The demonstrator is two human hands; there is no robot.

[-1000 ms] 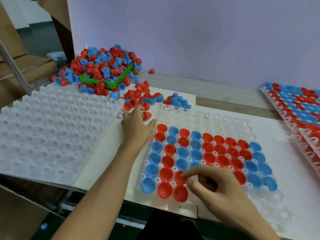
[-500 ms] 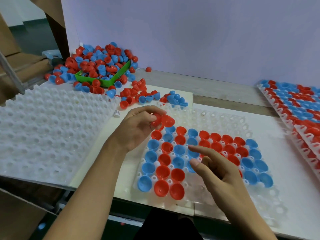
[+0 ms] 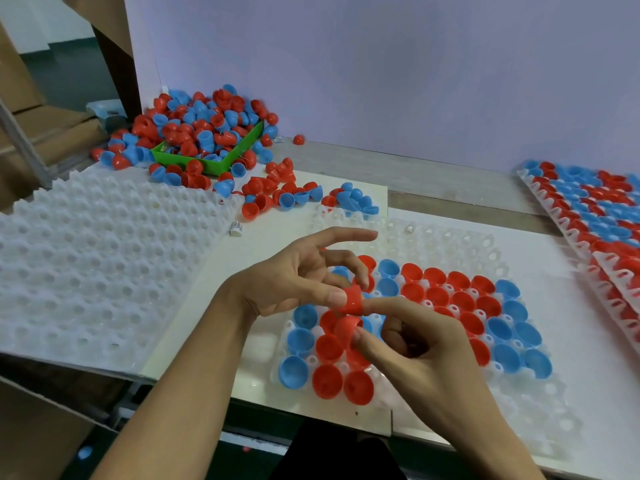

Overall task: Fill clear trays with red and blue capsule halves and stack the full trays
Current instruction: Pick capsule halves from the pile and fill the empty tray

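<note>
White flat worktop (image 3: pixel 588 341) carries the clear dimpled plastic tray (image 3: pixel 450 244), roughly half filled, far rows and near-right corner open. Left hand (image 3: pixel 294 285) grip pinches one red plastic capsule half (image 3: pixel 354 299); right hand (image 3: pixel 415 344) grip pinches a second (image 3: pixel 347 328) (both above the tray's filled left end). Risk: mid-air handover, shallow fingertip hold, a half could drop and knock seated ones loose.

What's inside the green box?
The green box is heaped with loose red and blue capsule halves, spilling over its sides onto the table. The pile covers the bottom of the box, so whatever lies underneath cannot be seen.
</note>
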